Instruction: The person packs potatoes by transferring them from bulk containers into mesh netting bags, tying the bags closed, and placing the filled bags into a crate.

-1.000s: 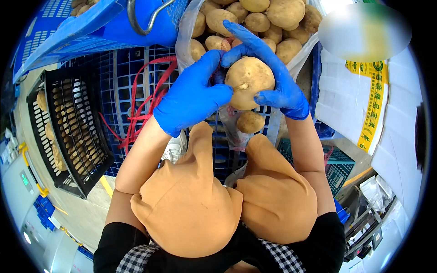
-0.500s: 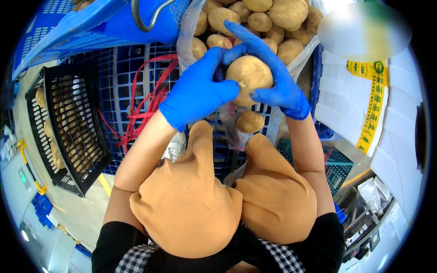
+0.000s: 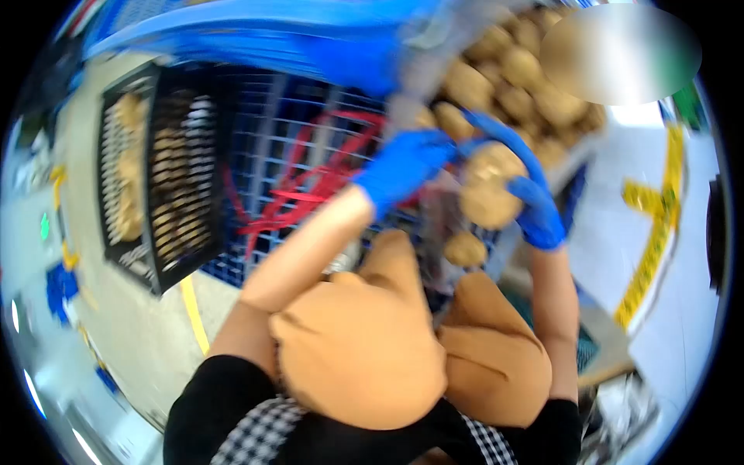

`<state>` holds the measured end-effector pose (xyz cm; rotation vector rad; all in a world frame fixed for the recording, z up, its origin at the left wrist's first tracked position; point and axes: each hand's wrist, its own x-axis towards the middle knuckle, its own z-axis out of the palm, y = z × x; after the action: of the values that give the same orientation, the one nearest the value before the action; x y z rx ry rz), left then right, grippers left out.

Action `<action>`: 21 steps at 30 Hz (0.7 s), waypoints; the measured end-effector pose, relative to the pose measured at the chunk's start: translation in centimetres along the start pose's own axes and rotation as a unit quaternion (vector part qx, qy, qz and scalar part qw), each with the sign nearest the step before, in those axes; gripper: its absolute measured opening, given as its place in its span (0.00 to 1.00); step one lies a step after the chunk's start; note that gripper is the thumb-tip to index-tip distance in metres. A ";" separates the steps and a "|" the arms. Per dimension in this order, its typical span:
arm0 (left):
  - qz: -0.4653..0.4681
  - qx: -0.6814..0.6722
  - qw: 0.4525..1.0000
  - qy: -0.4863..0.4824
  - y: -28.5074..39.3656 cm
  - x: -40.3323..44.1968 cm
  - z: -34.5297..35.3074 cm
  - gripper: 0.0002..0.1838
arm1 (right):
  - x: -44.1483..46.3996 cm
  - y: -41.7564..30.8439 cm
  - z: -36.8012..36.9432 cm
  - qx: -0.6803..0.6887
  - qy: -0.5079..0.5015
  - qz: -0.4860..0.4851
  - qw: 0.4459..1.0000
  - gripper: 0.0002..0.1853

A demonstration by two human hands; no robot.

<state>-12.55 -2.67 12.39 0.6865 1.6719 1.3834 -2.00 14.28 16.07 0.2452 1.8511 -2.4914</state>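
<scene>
My right hand [image 3: 539, 205], in a blue glove, curls around a large pale potato [image 3: 490, 190], with the thumb on its near side and the forefinger reaching past its far side. To the left is my left hand [image 3: 404, 169], also blue-gloved, with a gap between its palm and the potato. Motion smears the left fingertips, so I cannot tell if they pinch anything. Just below the held potato lies a smaller potato [image 3: 465, 249]. Beyond both hands, many potatoes [image 3: 523, 70] fill a clear plastic bag [image 3: 422, 74].
A black slatted crate [image 3: 159, 186] with potatoes stands at left. Red straps [image 3: 302, 182] lie over a blue grid pallet [image 3: 252, 116]. A blue crate [image 3: 256, 35] is at the back. White boxes with yellow tape [image 3: 655, 232] stand at right.
My view has shifted and blurred, so the scene sits further right. My left hand has come away from the large potato, which stays in my right hand.
</scene>
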 end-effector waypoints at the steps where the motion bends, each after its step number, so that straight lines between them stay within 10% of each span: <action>1: 0.071 0.035 0.995 0.066 -3.0 0.3 -0.5 0.11 | 0.8 -0.9 0.5 0.018 -0.028 0.053 0.998 0.41; 8: -0.101 -0.191 0.953 0.211 -8.5 -0.3 -0.2 0.11 | 9.6 -5.4 12.0 0.023 -0.169 0.181 0.969 0.18; 15: -0.085 -0.155 0.969 0.172 -9.3 -2.4 -0.9 0.12 | 15.6 -3.6 32.6 0.203 -0.248 -0.047 0.946 0.27; 21: -0.037 -0.055 0.991 0.119 -9.2 -3.9 -1.7 0.16 | 12.3 -0.5 21.3 -0.224 -0.360 -0.331 0.843 0.06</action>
<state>-11.17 -9.02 4.57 0.4042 1.7703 1.5400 -16.49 -5.00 20.79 -1.3411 2.2344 -1.8300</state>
